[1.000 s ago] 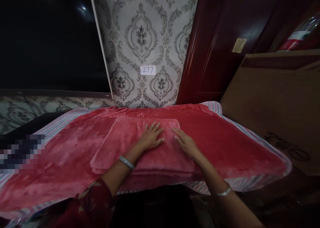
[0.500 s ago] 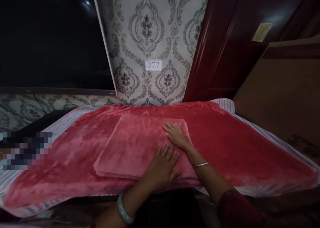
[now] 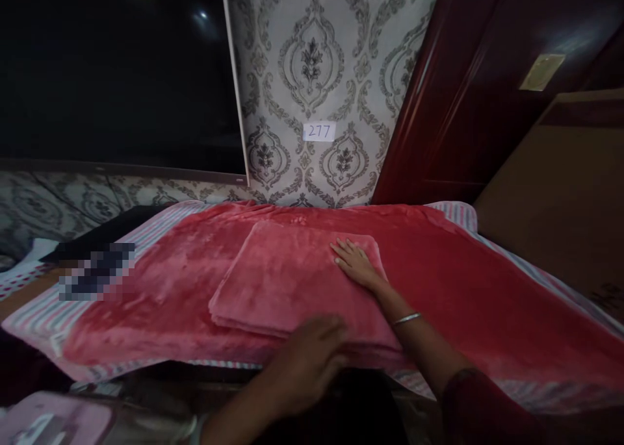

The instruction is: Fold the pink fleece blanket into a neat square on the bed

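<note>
A folded pink plush cloth (image 3: 287,282) lies on a larger red plush blanket (image 3: 463,282) spread over a table. My right hand (image 3: 355,263) rests flat on the folded cloth's far right corner, fingers stretched out. My left hand (image 3: 305,360) hovers at the cloth's near edge, blurred by motion, its fingers loosely curved with nothing seen in them.
A striped sheet (image 3: 43,305) shows under the blanket at the table's left and right edges. Patterned wallpaper with a "277" label (image 3: 319,131) is behind. A dark red door (image 3: 468,107) and a brown cardboard panel (image 3: 560,191) stand at the right. A dark screen (image 3: 117,75) fills the upper left.
My left hand has slid back off the folded cloth toward its near edge. My right hand has stayed on the far right corner. The view has shifted left.
</note>
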A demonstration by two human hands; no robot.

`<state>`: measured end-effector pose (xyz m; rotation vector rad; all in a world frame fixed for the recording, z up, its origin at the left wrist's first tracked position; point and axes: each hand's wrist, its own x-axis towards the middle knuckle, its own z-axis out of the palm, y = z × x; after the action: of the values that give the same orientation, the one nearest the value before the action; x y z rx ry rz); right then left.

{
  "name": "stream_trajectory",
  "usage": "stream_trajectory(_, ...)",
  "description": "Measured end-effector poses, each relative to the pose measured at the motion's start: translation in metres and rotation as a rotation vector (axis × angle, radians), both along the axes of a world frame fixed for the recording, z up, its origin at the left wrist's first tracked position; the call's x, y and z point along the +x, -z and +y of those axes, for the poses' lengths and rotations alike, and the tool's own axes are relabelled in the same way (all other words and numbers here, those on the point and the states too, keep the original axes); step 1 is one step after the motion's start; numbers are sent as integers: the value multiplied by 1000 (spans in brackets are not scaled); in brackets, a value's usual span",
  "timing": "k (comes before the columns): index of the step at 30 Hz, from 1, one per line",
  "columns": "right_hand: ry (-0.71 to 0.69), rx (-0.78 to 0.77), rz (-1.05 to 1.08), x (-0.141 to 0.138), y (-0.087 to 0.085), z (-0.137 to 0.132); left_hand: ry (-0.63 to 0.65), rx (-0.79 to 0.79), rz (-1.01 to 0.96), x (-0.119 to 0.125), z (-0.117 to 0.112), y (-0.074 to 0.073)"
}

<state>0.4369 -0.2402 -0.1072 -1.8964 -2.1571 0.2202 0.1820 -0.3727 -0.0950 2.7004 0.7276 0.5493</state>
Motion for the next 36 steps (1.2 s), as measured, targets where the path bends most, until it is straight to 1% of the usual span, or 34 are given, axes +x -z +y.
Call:
stream_trajectory(3,-36,18,65,-13,-24,17,-257,118,-8,-20,39,-30)
stream_trajectory(5,-104,68,84,-36,-44,33,-422,175,69,-30,65,-44)
stream_trajectory(6,-139,86,81,-51,-53,40,-499,192,116,-34,75,-48)
stream_trajectory(8,-189,91,62,-83,-66,53,-624,218,199,-39,90,-49)
stream_trajectory(9,-205,84,47,-99,-68,58,-663,227,231,-41,94,-45)
stream_trajectory(11,-238,54,11,-124,-65,65,-701,216,282,-43,97,-30)
stream_trajectory(13,-278,2,-22,-139,-52,68,-712,178,312,-44,96,-10)
stream_trajectory(15,-298,-46,-43,-143,-35,69,-719,146,312,-45,94,7)
stream_trajectory(16,-301,-51,-46,-143,-28,70,-720,140,303,-45,93,13)
stream_trajectory(18,-304,-36,-48,-140,-18,72,-715,140,286,-47,90,19)
stream_trajectory(21,-312,-9,-49,-137,-11,75,-726,155,271,-53,83,19)
stream_trajectory(23,-317,9,-50,-136,-10,76,-767,179,262,-60,76,21)
stream_trajectory(27,-310,35,-55,-136,-7,77,-855,231,269,-77,57,31)
stream_trajectory(29,-305,34,-54,-136,-6,76,-860,246,280,-85,48,36)
stream_trajectory(31,-306,27,-49,-137,-7,75,-850,256,288,-93,40,38)
stream_trajectory(33,-303,10,-42,-137,-11,74,-848,250,292,-101,34,33)
stream_trajectory(34,-303,-2,-35,-137,-14,73,-849,235,293,-105,32,28)
stream_trajectory(36,-300,-27,-10,-136,-22,68,-858,206,287,-111,30,13)
